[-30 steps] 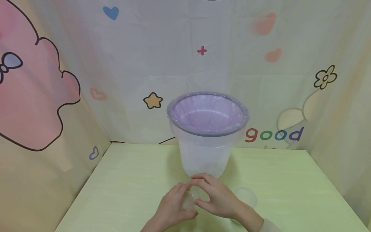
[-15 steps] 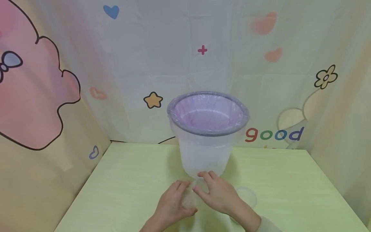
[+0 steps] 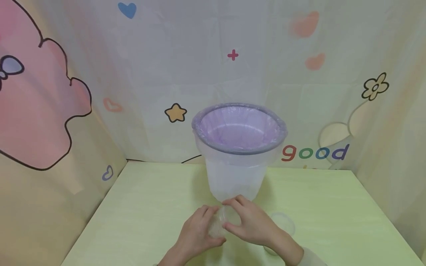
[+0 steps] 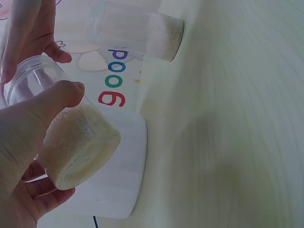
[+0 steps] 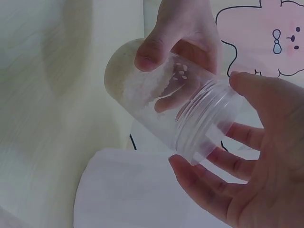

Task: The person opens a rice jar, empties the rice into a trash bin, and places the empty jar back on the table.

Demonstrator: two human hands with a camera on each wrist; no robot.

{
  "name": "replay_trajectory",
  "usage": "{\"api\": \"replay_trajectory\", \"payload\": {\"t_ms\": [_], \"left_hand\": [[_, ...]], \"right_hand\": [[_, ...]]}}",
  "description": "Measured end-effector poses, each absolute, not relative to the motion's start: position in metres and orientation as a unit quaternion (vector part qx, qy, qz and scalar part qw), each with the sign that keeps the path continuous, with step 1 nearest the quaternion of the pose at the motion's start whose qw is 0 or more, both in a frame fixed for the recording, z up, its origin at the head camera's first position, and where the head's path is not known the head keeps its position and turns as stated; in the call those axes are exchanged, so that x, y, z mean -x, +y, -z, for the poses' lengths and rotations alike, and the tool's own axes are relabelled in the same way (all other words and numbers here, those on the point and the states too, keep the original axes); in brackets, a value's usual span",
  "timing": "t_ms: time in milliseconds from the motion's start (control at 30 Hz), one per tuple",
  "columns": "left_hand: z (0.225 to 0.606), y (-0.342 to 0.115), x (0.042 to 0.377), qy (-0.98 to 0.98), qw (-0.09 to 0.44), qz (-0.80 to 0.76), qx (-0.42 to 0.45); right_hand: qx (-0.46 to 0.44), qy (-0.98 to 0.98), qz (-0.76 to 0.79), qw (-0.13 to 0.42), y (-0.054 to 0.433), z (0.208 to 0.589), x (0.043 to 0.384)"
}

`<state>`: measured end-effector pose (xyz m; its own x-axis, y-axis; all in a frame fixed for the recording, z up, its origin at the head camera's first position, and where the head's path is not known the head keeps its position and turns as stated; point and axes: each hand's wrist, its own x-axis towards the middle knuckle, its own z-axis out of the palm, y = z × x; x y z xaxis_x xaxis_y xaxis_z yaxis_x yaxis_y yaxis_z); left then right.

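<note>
A clear plastic jar (image 5: pixel 156 126) with white, rice-like grains (image 5: pixel 142 90) inside is held tilted above the table. My left hand (image 3: pixel 196 231) grips its body, thumb on one side and fingers round the other. At the jar's ribbed mouth end is a clear screw lid (image 5: pixel 211 126). My right hand (image 3: pixel 254 223) holds this lid by the edge, thumb and fingertips at opposite sides. In the left wrist view the grains lie toward the lower, base end. A second clear jar (image 4: pixel 135 31), also partly filled with pale grains, stands upright on the table to the right.
A white bin (image 3: pixel 236 177) with a grey rim and a purple liner bag (image 3: pixel 239 133) stands just beyond my hands. The pale green table (image 3: pixel 159 195) is enclosed by printed curtains (image 3: pixel 159 55) at the back and sides.
My right hand turns away and back around the lid, its fingers shifting along the edge. My left hand stays almost still with the jar. The head view tips slightly.
</note>
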<state>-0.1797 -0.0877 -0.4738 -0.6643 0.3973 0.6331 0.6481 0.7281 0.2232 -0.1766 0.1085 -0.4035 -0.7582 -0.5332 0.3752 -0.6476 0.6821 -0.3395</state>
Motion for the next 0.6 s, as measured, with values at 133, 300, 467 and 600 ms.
{"api": "replay_trajectory", "payload": {"t_ms": [133,300,467,600], "left_hand": [[0.474,-0.088,0.179,-0.890,0.267,0.229,0.291],[0.475,-0.087,0.177,-0.894,0.235,0.247,0.291],[0.475,-0.086,0.176,-0.891,0.249,0.238,0.296],[0.474,-0.086,0.176,-0.891,0.268,0.222,0.292]], "right_hand": [[-0.355,-0.896,-0.225,0.145,0.109,0.406,0.177],[-0.377,-0.878,-0.222,0.195,0.107,0.412,0.178],[-0.383,-0.867,-0.214,0.236,0.105,0.416,0.181],[-0.386,-0.863,-0.217,0.242,0.106,0.417,0.183]]}}
